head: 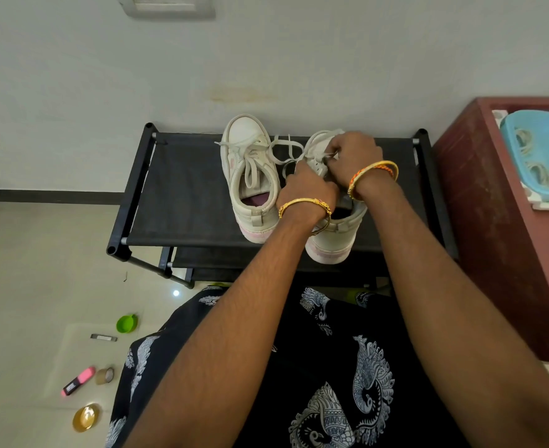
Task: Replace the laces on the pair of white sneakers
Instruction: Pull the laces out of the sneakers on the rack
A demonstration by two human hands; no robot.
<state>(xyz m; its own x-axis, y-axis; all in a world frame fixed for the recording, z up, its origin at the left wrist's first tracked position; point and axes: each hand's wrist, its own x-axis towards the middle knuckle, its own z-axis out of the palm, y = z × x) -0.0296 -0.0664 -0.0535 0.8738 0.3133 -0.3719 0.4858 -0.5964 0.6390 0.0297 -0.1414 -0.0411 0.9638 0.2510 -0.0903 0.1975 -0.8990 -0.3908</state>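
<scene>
On the right sneaker [334, 234], the right hand [355, 160] pinches the lace [286, 150]; the left hand [308, 185] grips the tongue area. Better pull each crossing slowly, one eyelet at a time.

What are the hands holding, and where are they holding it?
Both hands work on the right sneaker. The right hand pinches its white lace near the eyelets; the left hand grips the shoe's laced top.

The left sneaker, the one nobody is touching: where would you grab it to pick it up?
Probably by the heel collar of the left sneaker, coming from above on the near side. Its opening faces up and its heel points toward the person, so fingers could slip inside and the thumb press the heel tab. The loose laces trail off the toe end, and both hands are busy on the right sneaker.
</scene>
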